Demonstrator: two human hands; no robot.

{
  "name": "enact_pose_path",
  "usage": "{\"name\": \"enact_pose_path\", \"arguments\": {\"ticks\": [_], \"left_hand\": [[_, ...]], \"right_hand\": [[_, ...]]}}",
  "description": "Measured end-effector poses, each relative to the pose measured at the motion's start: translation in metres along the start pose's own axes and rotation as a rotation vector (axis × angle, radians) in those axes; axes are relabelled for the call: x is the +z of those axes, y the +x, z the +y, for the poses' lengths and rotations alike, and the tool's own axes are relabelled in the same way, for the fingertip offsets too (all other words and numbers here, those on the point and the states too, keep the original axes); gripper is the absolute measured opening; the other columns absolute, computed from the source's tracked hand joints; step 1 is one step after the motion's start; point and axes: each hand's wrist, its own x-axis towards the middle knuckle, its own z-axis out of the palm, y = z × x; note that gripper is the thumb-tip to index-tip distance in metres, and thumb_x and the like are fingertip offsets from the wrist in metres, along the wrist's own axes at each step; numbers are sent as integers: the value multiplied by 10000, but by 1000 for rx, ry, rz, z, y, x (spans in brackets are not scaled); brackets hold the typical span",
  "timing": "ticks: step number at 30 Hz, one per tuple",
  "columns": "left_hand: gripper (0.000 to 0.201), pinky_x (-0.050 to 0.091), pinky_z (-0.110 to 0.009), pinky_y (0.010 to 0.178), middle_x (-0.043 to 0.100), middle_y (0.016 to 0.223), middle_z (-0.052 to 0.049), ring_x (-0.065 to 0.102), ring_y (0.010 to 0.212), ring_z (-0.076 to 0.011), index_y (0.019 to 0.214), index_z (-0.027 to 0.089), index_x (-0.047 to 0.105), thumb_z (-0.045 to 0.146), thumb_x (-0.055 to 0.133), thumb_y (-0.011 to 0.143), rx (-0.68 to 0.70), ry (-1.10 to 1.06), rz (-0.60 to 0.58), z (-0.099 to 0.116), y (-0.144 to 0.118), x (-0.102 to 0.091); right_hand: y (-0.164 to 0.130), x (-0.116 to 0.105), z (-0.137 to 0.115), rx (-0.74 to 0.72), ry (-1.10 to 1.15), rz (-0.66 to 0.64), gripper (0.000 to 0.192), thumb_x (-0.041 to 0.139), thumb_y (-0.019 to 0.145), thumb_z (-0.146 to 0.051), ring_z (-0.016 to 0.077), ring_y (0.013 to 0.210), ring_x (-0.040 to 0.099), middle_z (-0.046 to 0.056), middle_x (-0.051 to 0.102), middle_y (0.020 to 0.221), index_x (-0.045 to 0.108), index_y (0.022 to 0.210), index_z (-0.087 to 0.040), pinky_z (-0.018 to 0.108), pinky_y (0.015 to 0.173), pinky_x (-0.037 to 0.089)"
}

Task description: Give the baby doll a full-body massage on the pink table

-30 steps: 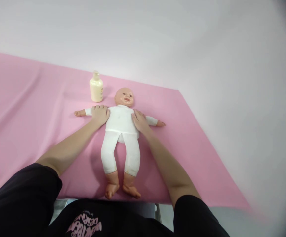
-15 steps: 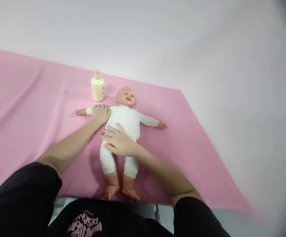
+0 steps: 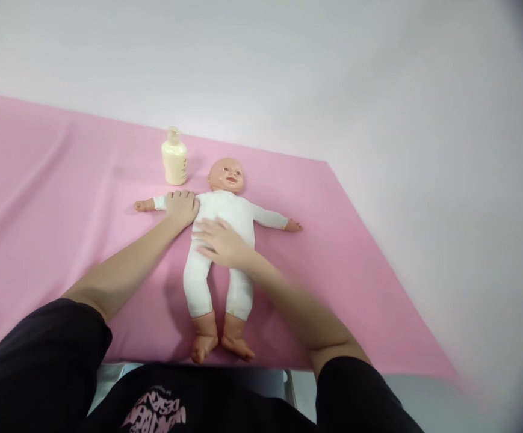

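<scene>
Your doll (image 3: 227, 207), head (image 3: 226, 174) at twelve o'clock on the worktop (image 3: 108, 204), looks light and soft-bodied, best held round the trunk (image 3: 238, 219), where your right fingers (image 3: 210, 229) spread, holding nothing, while your left fingers (image 3: 179, 196) clasp its ten-o'clock arm (image 3: 159, 204).

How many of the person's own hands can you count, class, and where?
2: the left hand at the shoulder of the doll, on the side nearer the bottle; the right hand over its lower torso, slightly blurred.
</scene>
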Motion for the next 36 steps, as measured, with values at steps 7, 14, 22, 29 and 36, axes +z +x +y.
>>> {"name": "enact_pose_path", "arguments": {"ticks": [7, 14, 22, 29, 36], "left_hand": [[483, 391, -533, 953, 702, 1256, -200, 601, 1143, -393, 1196, 110, 701, 345, 305, 1047, 0, 5, -7, 0, 0, -2], [484, 384, -536, 1092, 682, 1373, -153, 596, 1262, -351, 1324, 131, 644, 328, 292, 1057, 51, -165, -5, 9, -1, -2], [617, 173, -533, 1311, 335, 1701, -128, 258, 1609, -284, 1633, 146, 327, 371, 295, 1059, 230, -443, -128, 23, -4, 7], [566, 176, -587, 1304, 415, 1662, -118, 271, 1605, -303, 1566, 190, 476, 316, 351, 1029, 552, -471, -138, 29, -10, 0], [339, 516, -467, 1094, 760, 1237, -143, 679, 1226, -308, 1118, 171, 799, 253, 545, 910, 953, -535, -28, 38, -20, -1]], "right_hand": [[4, -3, 68, 350, 86, 205, 555, 393, 1052, -374, 272, 1627, 224, 35, 324, 1721, 448, 1587, -238, 523, 1328, 170], [5, 9, 78, 640, 44, 292, 677, 335, 1056, -424, 368, 1570, 333, 228, 334, 1686, 311, 1621, -52, 544, 1276, 286], [2, 28, 18, 709, -117, 247, 750, 391, 1052, -453, 514, 1551, 298, 352, 249, 1673, 261, 1622, 17, 670, 1224, 276], [8, 23, 32, 436, 164, 358, 726, 298, 1065, -478, 334, 1647, 112, 171, 172, 1752, 173, 1677, -107, 606, 1309, 163], [6, 10, 71, 80, 183, 301, 538, 295, 1076, -401, 250, 1575, 356, 82, 509, 1611, 550, 1514, -221, 542, 1326, 150]]}}
